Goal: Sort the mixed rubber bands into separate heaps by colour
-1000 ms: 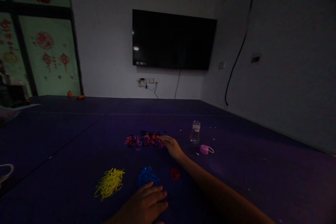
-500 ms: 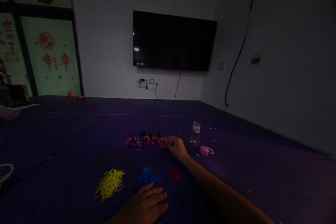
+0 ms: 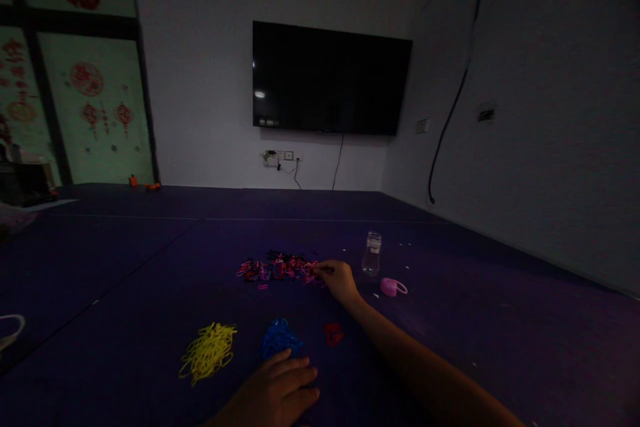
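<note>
My right hand (image 3: 340, 280) reaches out to the right end of a mixed pile of pink, red and black rubber bands (image 3: 280, 268). Its thumb and fingers are pinched together there; what lies between them is too small and dark to make out. Close to me, my left hand (image 3: 280, 387) rests with its fingers spread, the tips at the near edge of a heap of blue rubber bands (image 3: 280, 338). A heap of yellow rubber bands (image 3: 209, 351) lies to its left. Between my hands sits a small group of red rubber bands (image 3: 333, 333).
Right of my right hand stands a clear bottle (image 3: 371, 255), with a pink cap with a loop (image 3: 389, 287) nearby. Small white scraps dot the purple floor surface (image 3: 150, 260). A white curved object (image 3: 15, 325) shows at the left edge. A television (image 3: 330, 80) hangs on the far wall.
Hardly anything differs. My right hand's fingers have shifted very slightly at the edge of the mixed pile; my left hand stays in place.
</note>
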### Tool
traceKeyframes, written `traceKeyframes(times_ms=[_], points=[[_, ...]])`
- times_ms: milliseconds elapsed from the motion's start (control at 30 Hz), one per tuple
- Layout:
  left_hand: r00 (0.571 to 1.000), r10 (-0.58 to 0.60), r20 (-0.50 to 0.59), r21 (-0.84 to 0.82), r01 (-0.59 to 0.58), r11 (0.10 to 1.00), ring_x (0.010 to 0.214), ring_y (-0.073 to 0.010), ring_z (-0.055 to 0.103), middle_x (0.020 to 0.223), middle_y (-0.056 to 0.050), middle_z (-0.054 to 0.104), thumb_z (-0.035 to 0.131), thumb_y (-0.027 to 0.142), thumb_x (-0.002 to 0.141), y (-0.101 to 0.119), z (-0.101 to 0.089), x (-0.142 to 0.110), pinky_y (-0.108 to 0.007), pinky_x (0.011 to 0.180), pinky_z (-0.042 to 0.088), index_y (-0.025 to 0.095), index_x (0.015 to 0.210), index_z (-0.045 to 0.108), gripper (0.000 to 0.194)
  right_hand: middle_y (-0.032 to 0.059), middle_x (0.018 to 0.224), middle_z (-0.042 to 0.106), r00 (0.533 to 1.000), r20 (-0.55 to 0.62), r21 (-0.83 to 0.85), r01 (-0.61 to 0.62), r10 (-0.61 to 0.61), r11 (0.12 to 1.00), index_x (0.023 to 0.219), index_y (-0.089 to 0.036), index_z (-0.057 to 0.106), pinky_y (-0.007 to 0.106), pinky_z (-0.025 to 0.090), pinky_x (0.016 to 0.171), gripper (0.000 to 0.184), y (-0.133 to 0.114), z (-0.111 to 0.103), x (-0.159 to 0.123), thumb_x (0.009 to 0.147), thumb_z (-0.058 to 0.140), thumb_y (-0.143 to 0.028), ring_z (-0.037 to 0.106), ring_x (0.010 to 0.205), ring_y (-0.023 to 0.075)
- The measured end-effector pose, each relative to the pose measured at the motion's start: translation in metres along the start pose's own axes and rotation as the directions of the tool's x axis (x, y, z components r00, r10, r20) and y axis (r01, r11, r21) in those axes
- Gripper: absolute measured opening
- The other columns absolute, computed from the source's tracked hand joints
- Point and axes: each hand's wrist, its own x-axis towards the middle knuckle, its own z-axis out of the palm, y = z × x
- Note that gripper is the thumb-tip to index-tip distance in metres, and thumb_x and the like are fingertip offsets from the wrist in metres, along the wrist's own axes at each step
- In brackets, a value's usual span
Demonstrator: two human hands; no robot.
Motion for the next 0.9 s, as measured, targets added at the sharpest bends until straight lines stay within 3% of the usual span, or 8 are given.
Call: traceKeyframes(times_ms=[267, 633, 900], points=[[0.999, 0.001, -0.049, -0.029, -0.002, 1.0, 0.113, -0.0178, 0.053, 0.121, -0.003, 0.059, 0.043, 0.043, 0.092, -0.003, 0.015, -0.006, -0.031, 0.096, 0.043, 0.02, 0.117, 0.055, 0.036, 0.0052, 0.068, 0.071, 0.999, -0.017, 0.04, -0.039, 0.04, 0.998, 0.078, -0.016, 0.073, 0.026, 0.051, 0.055, 0.022, 0.002, 0.002, 0.0, 0.072, 0.058, -0.031, 0.065, 0.061, 0.0184], [0.996, 0.026, -0.086, -0.009, -0.027, 1.0, 0.11, -0.0185, 0.055, 0.119, -0.004, 0.061, 0.045, 0.042, 0.091, -0.004, 0.018, -0.007, -0.033, 0.093, 0.045, 0.018, 0.116, 0.055, 0.036, 0.0053, 0.077, 0.072, 0.999, -0.013, -0.033, 0.043, -0.043, 0.999, 0.089, -0.018, 0.073, 0.031, 0.053, 0.063, 0.027, 0.0, 0.001, -0.001, 0.076, 0.052, -0.03, 0.066, 0.067, 0.021], [0.996, 0.022, -0.086, -0.025, -0.024, 0.999, 0.112, -0.0183, 0.053, 0.12, -0.004, 0.06, 0.045, 0.041, 0.092, -0.004, 0.017, -0.007, -0.032, 0.095, 0.044, 0.018, 0.116, 0.055, 0.035, 0.0058, 0.076, 0.072, 1.0, -0.021, 0.037, 0.0, 0.001, 0.999, 0.094, -0.017, 0.072, 0.029, 0.053, 0.059, 0.03, 0.0, 0.002, -0.002, 0.075, 0.051, -0.026, 0.066, 0.063, 0.0194]])
